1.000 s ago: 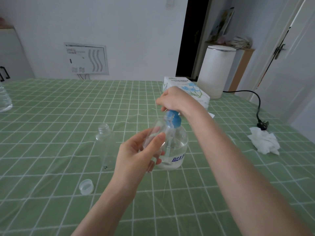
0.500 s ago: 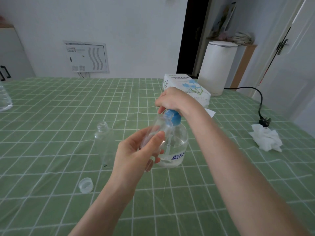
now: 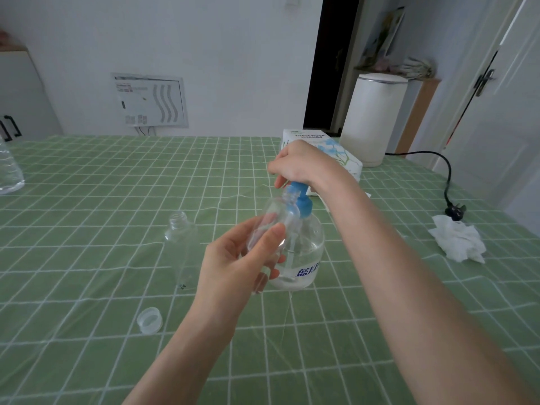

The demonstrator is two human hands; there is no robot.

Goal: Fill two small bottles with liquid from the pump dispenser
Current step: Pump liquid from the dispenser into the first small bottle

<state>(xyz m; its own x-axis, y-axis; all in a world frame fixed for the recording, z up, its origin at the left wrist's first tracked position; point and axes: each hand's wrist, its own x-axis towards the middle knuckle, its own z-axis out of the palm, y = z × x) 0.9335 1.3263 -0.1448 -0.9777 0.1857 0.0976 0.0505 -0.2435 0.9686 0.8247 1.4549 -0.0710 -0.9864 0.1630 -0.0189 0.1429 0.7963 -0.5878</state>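
A clear pump dispenser [image 3: 306,247] with a blue pump head [image 3: 301,200] stands on the green checked tablecloth. My right hand [image 3: 298,166] rests closed on top of the pump head. My left hand [image 3: 236,264] grips a small clear bottle [image 3: 274,220], tilted with its open neck right under the pump's spout. A second small clear bottle [image 3: 181,244] stands upright and uncapped to the left. A small translucent cap [image 3: 149,319] lies near the front left.
A tissue box [image 3: 324,141] sits behind the dispenser, with a white cylindrical appliance [image 3: 371,118] and its black cord [image 3: 447,182] to the right. A crumpled white tissue [image 3: 458,241] lies at right. Part of a large water bottle [image 3: 8,168] shows at the left edge.
The view has shifted slightly. My right hand has lifted a little with the pump head, showing more of the blue stem. The small bottle stays held at the spout.
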